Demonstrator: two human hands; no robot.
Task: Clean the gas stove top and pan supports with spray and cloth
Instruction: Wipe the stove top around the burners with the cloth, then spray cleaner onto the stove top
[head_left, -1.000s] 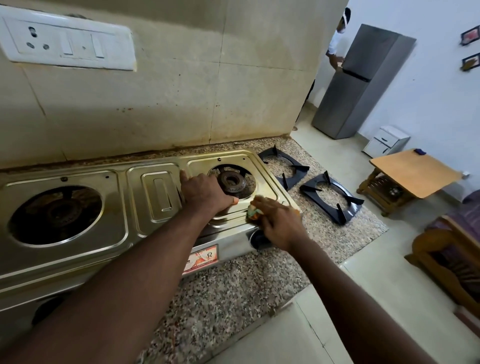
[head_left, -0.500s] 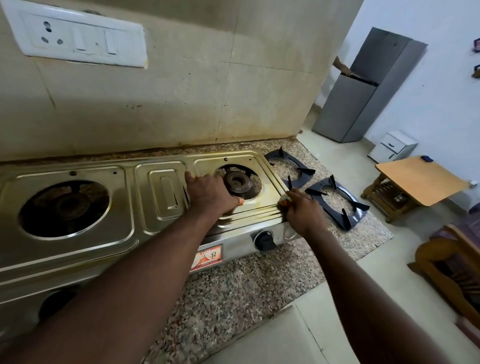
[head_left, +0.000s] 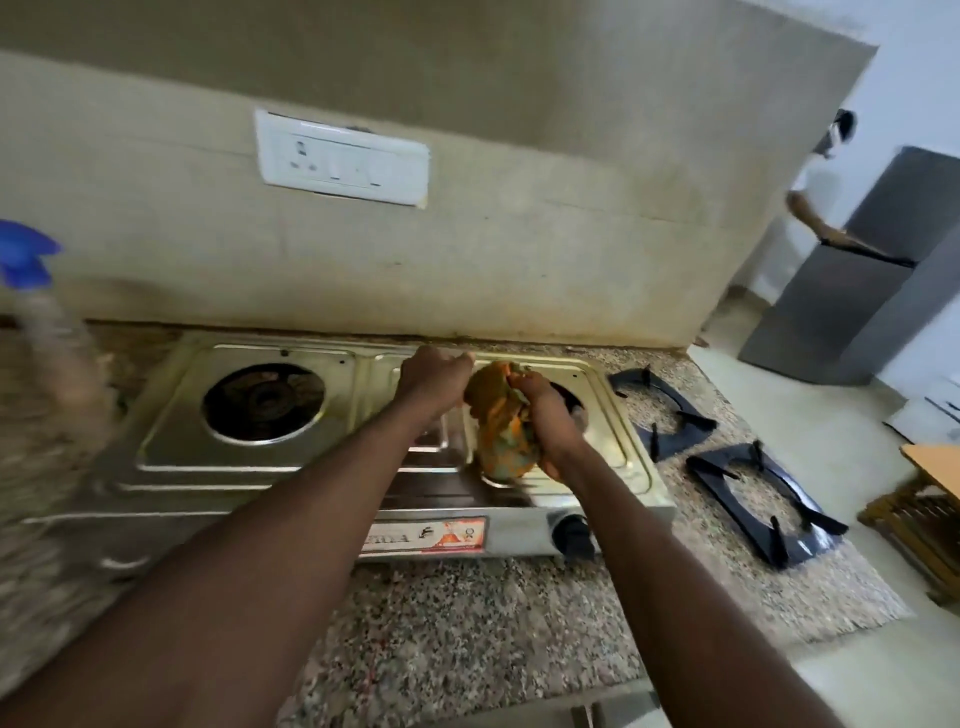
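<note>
A steel two-burner gas stove (head_left: 171, 447) sits on the speckled granite counter, both burners bare. An orange and green cloth (head_left: 501, 428) hangs bunched above the stove's right half. My right hand (head_left: 545, 415) grips its right side. My left hand (head_left: 434, 376) is closed at the cloth's top left edge and seems to pinch it. Two black pan supports (head_left: 670, 410) (head_left: 763, 499) lie on the counter to the right of the stove. A spray bottle with a blue head (head_left: 23, 260) stands blurred at the far left.
A white switchboard (head_left: 343, 163) is on the tiled wall behind the stove. A grey fridge (head_left: 862, 291) stands at the far right with another person's arm (head_left: 815, 223) reaching toward it. A wooden table edge (head_left: 930, 457) shows at the right.
My right hand left the stove's front right corner and lifted the cloth above the right burner. My left hand rose off the stove top to the cloth. The view swung left, showing the spray bottle.
</note>
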